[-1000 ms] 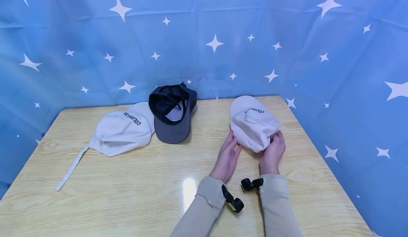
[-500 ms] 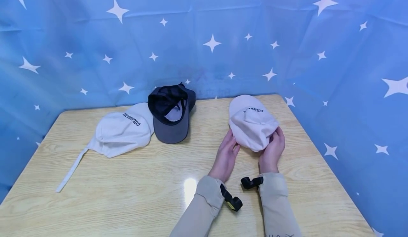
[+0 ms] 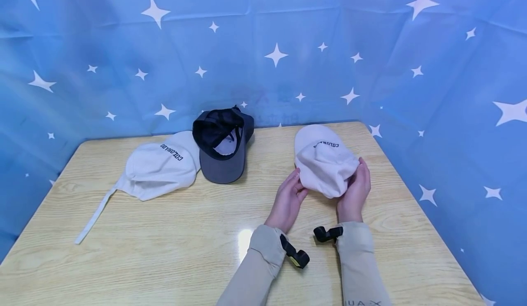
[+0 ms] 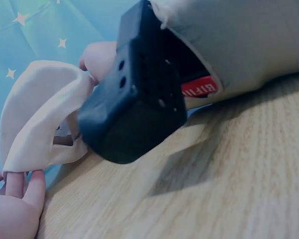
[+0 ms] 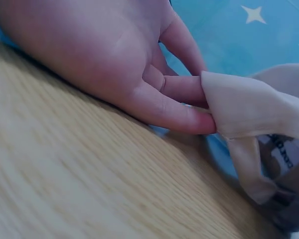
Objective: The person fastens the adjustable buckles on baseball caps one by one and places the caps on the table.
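The cap has shifted slightly leftward, suggesting adjustment in place rather than a carry. It sits between the hands, brim pointing away from the grip: the left hand pinches its near-left rim, the right hand grasps the opposite side. The dark cap lies unmoved, left of the grip.

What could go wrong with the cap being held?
The held white cap has a creased crown, so it may fold out of shape. The left grip and right grip hold its rim by the fingertips, so an uneven pull might slip it loose.
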### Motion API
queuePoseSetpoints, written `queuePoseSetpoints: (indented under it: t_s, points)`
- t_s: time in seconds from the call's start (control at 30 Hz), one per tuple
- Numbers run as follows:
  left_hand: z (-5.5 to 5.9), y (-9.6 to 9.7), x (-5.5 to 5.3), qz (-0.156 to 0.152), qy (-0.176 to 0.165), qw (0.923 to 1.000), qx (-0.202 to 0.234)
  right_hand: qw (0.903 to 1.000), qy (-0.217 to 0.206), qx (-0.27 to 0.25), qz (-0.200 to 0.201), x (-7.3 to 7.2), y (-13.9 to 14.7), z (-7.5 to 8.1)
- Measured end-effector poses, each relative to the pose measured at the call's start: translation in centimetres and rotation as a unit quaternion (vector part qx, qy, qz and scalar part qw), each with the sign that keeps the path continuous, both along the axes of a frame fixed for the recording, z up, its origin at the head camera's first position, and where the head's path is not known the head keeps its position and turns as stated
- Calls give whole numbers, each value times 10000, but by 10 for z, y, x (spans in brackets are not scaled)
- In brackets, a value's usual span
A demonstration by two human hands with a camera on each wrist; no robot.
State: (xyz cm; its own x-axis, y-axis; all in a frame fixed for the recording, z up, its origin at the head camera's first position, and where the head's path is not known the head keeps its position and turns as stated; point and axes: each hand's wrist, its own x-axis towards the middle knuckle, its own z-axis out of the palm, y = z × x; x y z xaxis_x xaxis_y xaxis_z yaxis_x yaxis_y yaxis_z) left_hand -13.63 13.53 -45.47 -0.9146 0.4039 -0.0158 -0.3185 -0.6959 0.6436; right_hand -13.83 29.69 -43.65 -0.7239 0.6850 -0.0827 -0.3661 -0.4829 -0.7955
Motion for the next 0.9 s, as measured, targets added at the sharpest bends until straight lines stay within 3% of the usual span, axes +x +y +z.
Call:
queuePoseSetpoints:
  t_s: [0.33,0.53,0.63,0.77,0.9]
  points:
    - [-1,-1,0,-100,1,9999,-26,9997,27,-58,-224,-2,-2,-2]
    - [0,-2,0,152,280,9991,-270,9995,101,9,-293,-2,-1,-2]
    - [0,-6,0,375,617,9962,-481,9974,-281,485,-464,1,0,1]
    - [-2,-11,1,636,696,9939,-577,9895,-522,1017,-886,7,6,11]
    - [-5,-14,2,760,500,9933,-715,9865,196,1202,-1091,10,3,30]
